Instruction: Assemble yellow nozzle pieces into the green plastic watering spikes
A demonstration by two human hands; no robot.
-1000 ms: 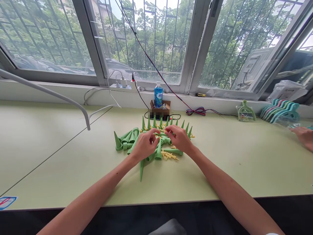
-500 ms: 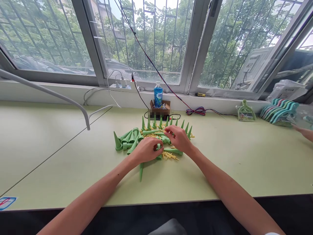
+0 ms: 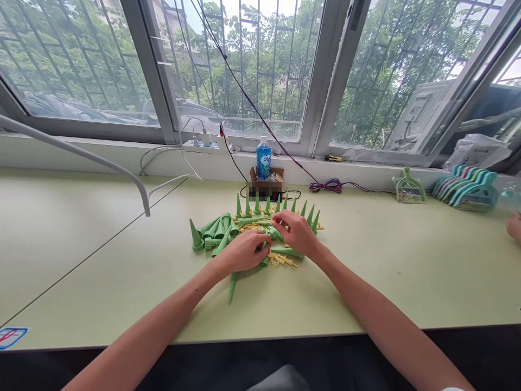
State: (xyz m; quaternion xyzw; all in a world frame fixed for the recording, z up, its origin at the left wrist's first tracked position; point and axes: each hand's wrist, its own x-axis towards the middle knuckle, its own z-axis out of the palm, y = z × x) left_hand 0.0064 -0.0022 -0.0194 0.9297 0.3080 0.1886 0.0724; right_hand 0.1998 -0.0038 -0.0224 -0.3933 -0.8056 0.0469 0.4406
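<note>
A heap of green plastic cone spikes (image 3: 214,231) and small yellow pieces (image 3: 283,259) lies mid-table on the pale green table (image 3: 101,271). Several green cones (image 3: 311,216) stand upright in a row behind the heap. My left hand (image 3: 244,252) is curled round a green cone (image 3: 232,285) whose tip points toward me. My right hand (image 3: 295,232) rests over the heap, its fingertips pinched near a small piece that I cannot make out.
A blue bottle (image 3: 263,158) and a small brown box (image 3: 266,187) stand by the window ledge, with red and black cables (image 3: 325,185) beside them. A white curved tube (image 3: 81,155) crosses at left. Teal hangers (image 3: 466,187) lie far right; another person's hand (image 3: 515,227) shows at the right edge.
My left hand dropped from the top of the heap toward me and closed round a cone. My right hand barely moved. The other person's hand drew back toward the right edge.
</note>
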